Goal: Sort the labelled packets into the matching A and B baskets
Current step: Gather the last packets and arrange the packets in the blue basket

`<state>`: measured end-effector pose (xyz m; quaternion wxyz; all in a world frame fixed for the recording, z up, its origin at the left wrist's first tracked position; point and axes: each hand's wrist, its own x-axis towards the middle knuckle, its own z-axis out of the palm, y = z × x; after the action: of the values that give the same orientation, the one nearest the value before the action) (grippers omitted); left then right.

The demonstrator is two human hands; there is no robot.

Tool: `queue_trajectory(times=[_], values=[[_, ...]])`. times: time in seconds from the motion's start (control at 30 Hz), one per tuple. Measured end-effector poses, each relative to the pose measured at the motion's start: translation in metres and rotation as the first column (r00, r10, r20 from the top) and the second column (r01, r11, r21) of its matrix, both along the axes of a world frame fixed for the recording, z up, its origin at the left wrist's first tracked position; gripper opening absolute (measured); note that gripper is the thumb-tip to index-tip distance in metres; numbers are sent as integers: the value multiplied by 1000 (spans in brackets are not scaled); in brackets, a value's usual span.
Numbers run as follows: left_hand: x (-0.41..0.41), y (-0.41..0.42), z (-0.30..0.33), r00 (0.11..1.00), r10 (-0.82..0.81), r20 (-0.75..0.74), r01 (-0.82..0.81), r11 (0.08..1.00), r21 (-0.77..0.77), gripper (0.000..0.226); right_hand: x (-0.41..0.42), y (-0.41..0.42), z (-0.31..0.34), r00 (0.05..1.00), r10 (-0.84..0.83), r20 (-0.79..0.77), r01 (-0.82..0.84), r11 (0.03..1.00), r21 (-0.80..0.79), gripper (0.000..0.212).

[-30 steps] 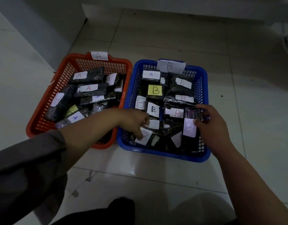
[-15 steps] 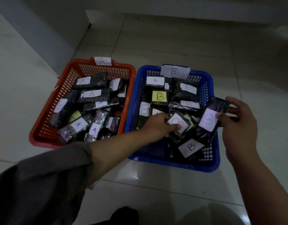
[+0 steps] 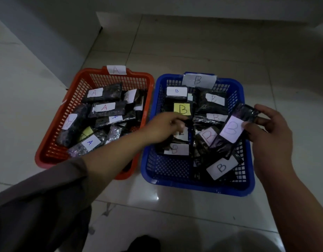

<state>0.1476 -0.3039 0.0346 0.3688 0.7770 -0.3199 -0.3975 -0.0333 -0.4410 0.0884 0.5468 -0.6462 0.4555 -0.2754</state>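
Observation:
An orange basket (image 3: pixel 48 153) tagged A stands on the left with several dark packets labelled A, one of them near the front (image 3: pixel 89 142). Beside it a blue basket (image 3: pixel 168 170) tagged B holds several dark packets labelled B, among them one with a yellow label (image 3: pixel 182 109). My right hand (image 3: pixel 269 131) pinches a dark packet with a white B label (image 3: pixel 231 129) above the basket's right side. My left hand (image 3: pixel 164 127) reaches into the middle of the blue basket, fingers curled down among the packets; what they touch is hidden.
Both baskets stand on a pale tiled floor (image 3: pixel 193 51). A wall corner (image 3: pixel 98 20) rises behind the orange basket. My grey sleeve (image 3: pixel 38 206) covers the lower left, and a dark shape (image 3: pixel 144 243) shows at the bottom edge.
My left hand let go of a red-lettered B packet and moved left and back in the blue basket. My right hand still holds its B packet up, barely shifted.

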Motion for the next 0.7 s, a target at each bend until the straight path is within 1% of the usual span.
queue_trajectory(times=[0.03,0.1,0.13,0.17,0.2,0.23,0.27,0.3,0.33,0.4,0.43,0.53,0.6,0.67,0.7], values=[[10,5,3,991,-11,137,9,1000,10,32,0,1,-1,1000,-8,5,8,1000,17,43],[23,12,6,924,-85,372,73,996,44,31,1,4,-3,1000,-18,15,17,998,58,42],[25,12,6,873,-162,461,137,987,87,35,2,6,-5,1000,-15,19,13,997,80,41],[23,11,4,799,-256,545,198,967,163,43,3,9,-6,1000,0,18,-1,996,95,40],[18,9,0,699,-347,625,237,937,256,51,3,11,-8,1000,26,9,-27,994,103,40],[13,6,-5,589,-422,689,249,906,342,57,4,14,-9,998,57,-3,-56,993,108,39],[8,3,-9,502,-468,728,246,884,399,59,5,17,-10,996,84,-11,-83,990,112,39],[4,0,-13,450,-493,744,241,870,431,60,5,19,-11,995,103,-15,-101,988,115,39],[1,-2,-17,425,-508,749,242,861,447,61,5,21,-12,993,114,-15,-112,987,116,39],[-2,-4,-20,424,-543,725,252,839,482,61,4,23,-13,992,124,-23,-121,987,102,40],[-3,-5,-21,437,-546,715,252,837,485,57,3,24,-14,992,126,-26,-123,988,96,40],[-6,-4,-25,470,-493,732,240,869,432,39,0,25,-18,992,121,-15,-119,987,110,41],[-6,-2,-26,518,-463,719,236,886,400,32,0,26,-19,990,140,-18,-136,983,122,40],[-3,1,-19,587,-470,659,253,880,402,35,1,27,-18,986,167,-19,-163,979,122,37],[0,3,-15,570,-517,638,280,853,441,39,2,28,-17,983,184,-17,-180,976,123,36]])
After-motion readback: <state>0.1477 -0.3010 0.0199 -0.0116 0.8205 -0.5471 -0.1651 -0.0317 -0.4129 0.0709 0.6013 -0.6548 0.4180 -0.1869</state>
